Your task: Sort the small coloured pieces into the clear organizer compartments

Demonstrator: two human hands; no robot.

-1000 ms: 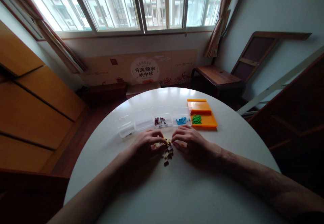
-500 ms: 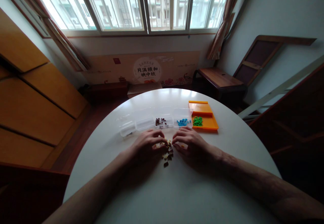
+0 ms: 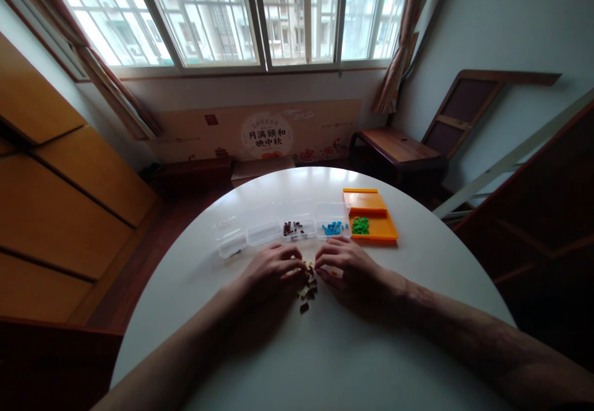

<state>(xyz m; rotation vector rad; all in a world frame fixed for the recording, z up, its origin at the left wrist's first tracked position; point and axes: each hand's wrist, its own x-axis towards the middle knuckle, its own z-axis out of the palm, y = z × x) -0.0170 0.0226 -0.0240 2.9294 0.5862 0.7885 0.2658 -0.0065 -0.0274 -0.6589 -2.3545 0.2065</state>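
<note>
A small heap of loose cream and brown building-block pieces (image 3: 308, 288) lies on the white table between my hands. My left hand (image 3: 273, 268) rests at the heap's left side, fingers curled and their tips at the pieces. From the right, my right hand (image 3: 348, 265) reaches in with bent fingers drawn together near the heap. Whatever either hand pinches is too small or hidden to name. A small orange-yellow piece (image 3: 334, 273) shows beneath my right hand.
Beyond my hands stands a row of clear plastic boxes (image 3: 263, 234); one holds dark brown pieces (image 3: 292, 228), another blue pieces (image 3: 333, 229). At the right end, an orange tray (image 3: 388, 225) contains green pieces (image 3: 360, 225). The round white table (image 3: 297, 361) has a curved far edge.
The camera view has shifted slightly, so the background sits lower. My left hand's fingers have moved a little and lie closer together. My right hand stays nearly in place beside the heap.
</note>
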